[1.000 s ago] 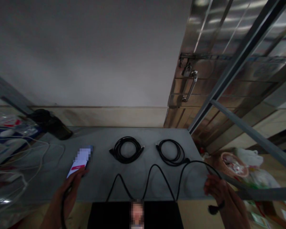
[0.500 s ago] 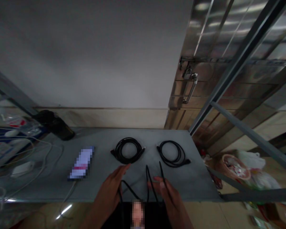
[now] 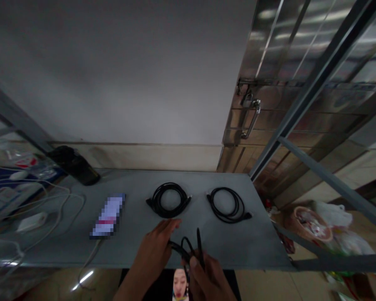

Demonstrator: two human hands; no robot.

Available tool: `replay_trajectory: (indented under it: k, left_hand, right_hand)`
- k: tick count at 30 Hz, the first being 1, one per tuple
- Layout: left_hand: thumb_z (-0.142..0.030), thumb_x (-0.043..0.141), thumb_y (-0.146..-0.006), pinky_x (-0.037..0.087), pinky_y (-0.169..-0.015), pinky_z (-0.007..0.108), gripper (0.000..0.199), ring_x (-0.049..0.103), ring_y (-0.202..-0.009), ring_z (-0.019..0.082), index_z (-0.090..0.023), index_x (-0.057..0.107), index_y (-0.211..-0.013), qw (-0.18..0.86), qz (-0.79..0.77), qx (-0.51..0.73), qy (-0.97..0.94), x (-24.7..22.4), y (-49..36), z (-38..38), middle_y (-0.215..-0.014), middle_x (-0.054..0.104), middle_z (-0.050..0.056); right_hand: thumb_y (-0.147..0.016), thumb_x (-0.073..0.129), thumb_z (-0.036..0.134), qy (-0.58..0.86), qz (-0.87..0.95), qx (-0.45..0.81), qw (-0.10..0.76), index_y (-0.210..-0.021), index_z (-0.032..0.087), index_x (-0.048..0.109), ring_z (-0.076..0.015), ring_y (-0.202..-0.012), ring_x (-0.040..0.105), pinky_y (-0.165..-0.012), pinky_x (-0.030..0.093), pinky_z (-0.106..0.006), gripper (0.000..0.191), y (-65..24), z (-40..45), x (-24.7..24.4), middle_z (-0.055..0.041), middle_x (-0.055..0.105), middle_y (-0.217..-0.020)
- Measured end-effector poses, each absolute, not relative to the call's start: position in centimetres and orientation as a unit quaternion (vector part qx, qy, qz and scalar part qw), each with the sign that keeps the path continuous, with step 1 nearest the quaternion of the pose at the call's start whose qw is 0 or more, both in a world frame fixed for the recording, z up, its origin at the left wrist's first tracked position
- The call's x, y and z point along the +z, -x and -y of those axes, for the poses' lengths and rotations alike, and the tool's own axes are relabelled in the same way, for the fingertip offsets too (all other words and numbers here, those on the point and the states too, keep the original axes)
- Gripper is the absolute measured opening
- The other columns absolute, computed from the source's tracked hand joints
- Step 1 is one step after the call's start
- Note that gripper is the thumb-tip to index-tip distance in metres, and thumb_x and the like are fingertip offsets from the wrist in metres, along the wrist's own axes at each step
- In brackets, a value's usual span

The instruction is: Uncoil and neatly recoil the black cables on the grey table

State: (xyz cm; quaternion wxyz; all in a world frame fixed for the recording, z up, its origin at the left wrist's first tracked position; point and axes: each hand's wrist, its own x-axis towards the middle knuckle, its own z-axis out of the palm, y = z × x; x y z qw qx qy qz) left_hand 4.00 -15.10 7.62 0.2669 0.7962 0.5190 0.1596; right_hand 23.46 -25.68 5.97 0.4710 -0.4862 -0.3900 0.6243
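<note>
A black cable [image 3: 181,250] in loops stretches between my two hands, low over the front of the grey table [image 3: 131,251]. My left hand [image 3: 155,248] grips the cable's left part, its fingertips pointing forward and right. The thumb and fingers of my right hand [image 3: 207,271] close around the right part, and one cable end sticks up above them. Just beyond my hands lies a thick coil of black cable [image 3: 158,205]. A thinner coiled black cable [image 3: 242,205] rests to its right. What my palms cover is hidden.
A lit phone [image 3: 108,215] with a cord lies at left. Behind it are a dark bottle [image 3: 77,165], tangled white cables [image 3: 61,205] and a white adapter [image 3: 32,221]. Metal frame posts [image 3: 301,104] rise at right, with a basket [image 3: 324,234] and bags below.
My right hand has moved left and closed on the cable, drawing its loops together near my left hand. My left hand has shifted slightly right. Both coils stay in place.
</note>
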Motion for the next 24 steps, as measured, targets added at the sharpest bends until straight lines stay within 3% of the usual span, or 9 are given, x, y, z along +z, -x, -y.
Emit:
replay_trajectory:
  k: [3, 6, 11, 14, 17, 18, 20, 22, 24]
  left_hand:
    - [0.009, 0.041, -0.074, 0.047, -0.132, 0.047, 0.097, 0.063, -0.152, 0.024, -0.033, 0.065, -0.158, 0.341, -0.468, 0.170, -0.797, 7.7, -2.5, 16.8, -0.162, 0.069, 0.004]
    - [0.001, 0.045, -0.089, 0.034, -0.138, 0.053, 0.096, 0.048, -0.165, 0.026, -0.044, 0.043, -0.175, 0.382, -0.446, 0.158, -0.794, 9.0, -0.8, 18.3, -0.180, 0.049, -0.002]
    - [-0.039, 0.062, -0.108, 0.028, -0.138, 0.059, 0.076, 0.035, -0.171, 0.032, -0.045, 0.034, -0.178, 0.485, -0.369, 0.161, -0.776, 13.4, 1.5, 18.5, -0.186, 0.037, -0.001]
    - [-0.064, 0.074, -0.100, 0.028, -0.137, 0.063, 0.088, 0.032, -0.172, 0.037, -0.045, 0.035, -0.177, 0.523, -0.342, 0.182, -0.759, 15.6, 1.2, 17.5, -0.186, 0.036, 0.002]
    - [-0.066, 0.096, -0.078, 0.033, -0.136, 0.063, 0.112, 0.041, -0.168, 0.040, -0.044, 0.042, -0.174, 0.488, -0.391, 0.134, -0.769, 16.7, -0.6, 16.1, -0.183, 0.044, 0.006]
    - [-0.063, 0.098, -0.076, 0.041, -0.132, 0.058, 0.103, 0.052, -0.160, 0.039, -0.042, 0.055, -0.167, 0.475, -0.406, 0.109, -0.773, 16.7, -1.3, 15.6, -0.174, 0.057, 0.007]
    - [-0.059, 0.091, -0.087, 0.057, -0.110, 0.042, 0.059, 0.078, -0.123, 0.032, -0.031, 0.079, -0.137, 0.484, -0.414, 0.053, -0.769, 16.5, -2.2, 14.5, -0.130, 0.084, 0.007]
    - [-0.058, 0.079, -0.098, 0.055, -0.075, 0.028, 0.035, 0.074, -0.073, 0.020, -0.023, 0.082, -0.104, 0.538, -0.400, 0.011, -0.742, 16.2, -2.3, 13.5, -0.076, 0.078, -0.002]
    - [-0.062, 0.080, -0.095, 0.039, -0.055, 0.024, 0.042, 0.053, -0.051, 0.013, -0.021, 0.075, -0.086, 0.590, -0.371, 0.011, -0.717, 15.9, -1.9, 12.7, -0.056, 0.058, -0.008]
  right_hand:
    - [-0.084, 0.071, 0.098, 0.521, 0.330, 0.655, 0.437, -0.111, 0.020, 0.075, -0.0159, -0.066, 0.063, -0.063, 0.052, -0.028, 0.082, -24.2, 26.0, 6.3, -0.0011, 0.066, -0.076]
    - [-0.079, 0.075, 0.099, 0.536, 0.328, 0.673, 0.390, -0.109, 0.020, 0.075, -0.0160, -0.071, 0.062, -0.070, 0.050, -0.029, 0.085, -25.0, 25.8, 6.6, -0.0010, 0.067, -0.078]
    - [-0.087, 0.066, 0.098, 0.528, 0.380, 0.669, 0.359, -0.102, 0.020, 0.072, -0.0181, -0.082, 0.064, -0.071, 0.049, -0.029, 0.079, -25.9, 24.2, 8.2, -0.0024, 0.068, -0.089]
    - [-0.103, 0.056, 0.087, 0.502, 0.510, 0.631, 0.300, -0.087, 0.021, 0.066, -0.0141, -0.073, 0.055, -0.066, 0.041, -0.027, 0.069, -26.2, 22.7, 10.4, 0.0009, 0.061, -0.079]
    - [-0.109, 0.050, 0.081, 0.464, 0.607, 0.589, 0.261, -0.078, 0.022, 0.058, -0.0134, -0.067, 0.048, -0.061, 0.033, -0.029, 0.067, -26.2, 21.1, 12.4, 0.0026, 0.054, -0.070]
    - [-0.110, 0.049, 0.079, 0.458, 0.625, 0.575, 0.262, -0.079, 0.022, 0.059, -0.0136, -0.068, 0.047, -0.061, 0.032, -0.029, 0.065, -26.1, 20.5, 12.9, 0.0027, 0.054, -0.071]
    - [-0.112, 0.049, 0.074, 0.444, 0.650, 0.553, 0.272, -0.079, 0.022, 0.059, -0.0131, -0.068, 0.046, -0.062, 0.031, -0.029, 0.063, -26.2, 19.5, 13.6, 0.0038, 0.050, -0.070]
    - [-0.114, 0.050, 0.070, 0.425, 0.665, 0.540, 0.292, -0.077, 0.022, 0.058, -0.0119, -0.066, 0.044, -0.061, 0.030, -0.028, 0.061, -26.6, 18.6, 13.9, 0.0051, 0.047, -0.068]
    - [-0.115, 0.050, 0.068, 0.402, 0.673, 0.543, 0.301, -0.080, 0.021, 0.064, -0.0107, -0.062, 0.041, -0.059, 0.028, -0.028, 0.061, -27.2, 17.9, 14.1, 0.0062, 0.045, -0.066]
